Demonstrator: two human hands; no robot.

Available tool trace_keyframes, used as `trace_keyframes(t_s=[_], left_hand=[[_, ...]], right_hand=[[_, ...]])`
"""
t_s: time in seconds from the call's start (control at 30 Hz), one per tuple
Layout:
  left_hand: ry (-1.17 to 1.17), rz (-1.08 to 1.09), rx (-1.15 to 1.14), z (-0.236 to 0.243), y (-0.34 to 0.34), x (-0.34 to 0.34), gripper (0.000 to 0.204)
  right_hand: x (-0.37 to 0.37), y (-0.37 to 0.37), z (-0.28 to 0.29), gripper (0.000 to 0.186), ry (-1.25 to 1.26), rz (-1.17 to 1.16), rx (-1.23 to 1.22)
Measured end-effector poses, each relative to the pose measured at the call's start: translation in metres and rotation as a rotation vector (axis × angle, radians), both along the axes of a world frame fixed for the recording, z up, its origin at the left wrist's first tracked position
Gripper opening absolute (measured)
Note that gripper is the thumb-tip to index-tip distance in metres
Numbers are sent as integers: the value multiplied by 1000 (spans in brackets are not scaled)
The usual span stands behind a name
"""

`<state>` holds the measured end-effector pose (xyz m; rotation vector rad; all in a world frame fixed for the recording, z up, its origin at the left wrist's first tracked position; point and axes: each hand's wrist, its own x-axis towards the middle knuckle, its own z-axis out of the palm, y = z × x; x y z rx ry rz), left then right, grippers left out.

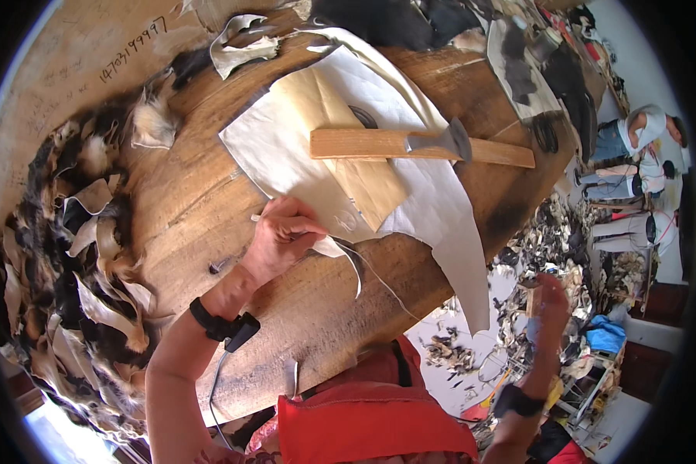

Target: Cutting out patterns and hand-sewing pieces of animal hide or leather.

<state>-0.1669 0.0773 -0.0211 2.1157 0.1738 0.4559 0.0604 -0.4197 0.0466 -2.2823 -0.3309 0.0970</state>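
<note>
My left hand (284, 232) pinches a pale leather strip (336, 255) at the near edge of a white hide (448, 224), beside a thin trailing thread. On the hide lie a yellow paper sheet (379, 193), a wooden bar (503, 154) across it and a metal blade tool (441, 143) on the bar. A dark looped object (362, 117) is partly hidden behind the bar. My right hand (549, 301) hangs off the table's right side, blurred and closed around a tan object that I cannot make out.
Fur and leather scraps (100, 255) line the left of the wooden table (178, 201). Dark pieces (394, 19) lie at the back. Beyond the right edge are scrap-strewn floor, a blue bag (603, 334) and several people (634, 139) beside white leg-like shapes.
</note>
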Motion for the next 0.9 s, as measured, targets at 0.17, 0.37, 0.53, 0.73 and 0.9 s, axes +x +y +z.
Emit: trace_keyframes(t_s=[0.17,0.37,0.53,0.73,0.9], left_hand=[[60,17,-118,-2,0,2,19],[44,17,-23,4,2,0,13],[43,8,100,5,0,2,32],[111,-5,118,3,-2,-1,40],[53,1,-10,12,0,1,38]], right_hand=[[-99,250,-15,38,520,604,50],[-105,260,-20,12,29,626,3],[-120,266,46,10,50,878,154],[-141,270,13,7,251,1263,234],[-150,274,-25,3,286,1116,142]])
